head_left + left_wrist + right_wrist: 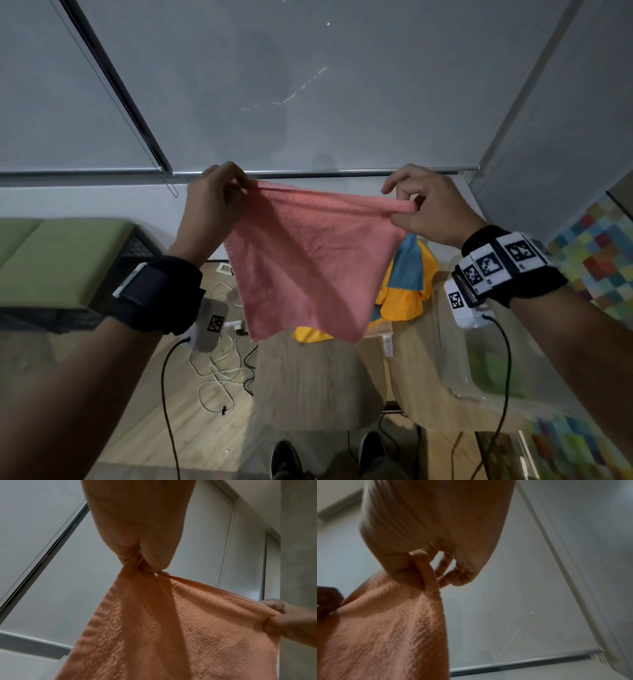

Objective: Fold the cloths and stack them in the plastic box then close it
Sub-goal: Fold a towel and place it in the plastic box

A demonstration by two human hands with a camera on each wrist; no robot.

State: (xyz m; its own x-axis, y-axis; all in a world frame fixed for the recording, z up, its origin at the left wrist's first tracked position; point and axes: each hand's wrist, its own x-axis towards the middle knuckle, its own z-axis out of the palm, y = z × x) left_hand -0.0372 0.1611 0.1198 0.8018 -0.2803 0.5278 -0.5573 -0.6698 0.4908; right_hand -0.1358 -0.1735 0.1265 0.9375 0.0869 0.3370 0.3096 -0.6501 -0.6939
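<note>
1. Your left hand [212, 198] and right hand [428, 209] each hold a pinching grip on a top corner of the pink terry cloth [308, 260], which hangs in the air above the bench [308, 377].
2. Step in hand: the first fold. It probably calls for bringing the corners together.
3. Orange and blue cloths [407, 274] wait behind; the clear plastic box [479, 370] stands at the right, near your wrist cable [507, 359].

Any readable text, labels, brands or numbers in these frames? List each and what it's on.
No readable words or numbers in any view.
Right wrist band: black-and-white square marker tags, patterns only, no letters.
Grey device under the left wrist: one similar marker tag, no text.
White label on the table edge: too small to read.
Pink cloth: no label visible.
</note>
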